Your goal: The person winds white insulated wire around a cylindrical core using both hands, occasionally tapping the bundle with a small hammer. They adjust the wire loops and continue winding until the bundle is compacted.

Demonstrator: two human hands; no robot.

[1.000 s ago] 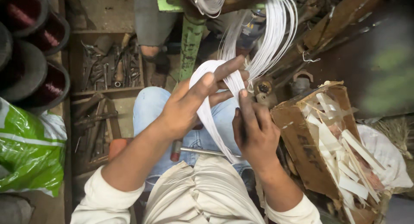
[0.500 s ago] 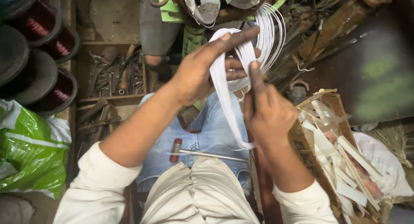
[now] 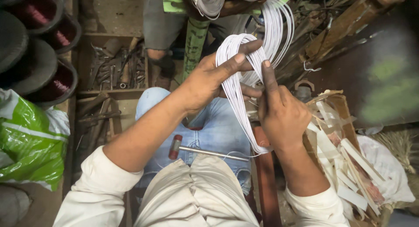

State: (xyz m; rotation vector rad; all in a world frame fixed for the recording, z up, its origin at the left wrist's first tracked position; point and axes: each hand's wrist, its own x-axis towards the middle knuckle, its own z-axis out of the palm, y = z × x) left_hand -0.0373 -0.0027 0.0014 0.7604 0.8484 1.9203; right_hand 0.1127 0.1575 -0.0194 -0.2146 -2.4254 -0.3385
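The left hand (image 3: pixel 209 80) gripped the top of a long loop of white wire (image 3: pixel 238 96), fingers curled over it. The loop hung down past the right hand (image 3: pixel 281 115), whose finger and thumb pinched its strands just beside the left fingers.

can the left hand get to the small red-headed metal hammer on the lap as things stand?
Probably not right away: the left hand is gripping the loop of thin white wires. The small red-headed metal hammer lies uncovered on the blue-jeaned lap, so the path looks free once it lets go.
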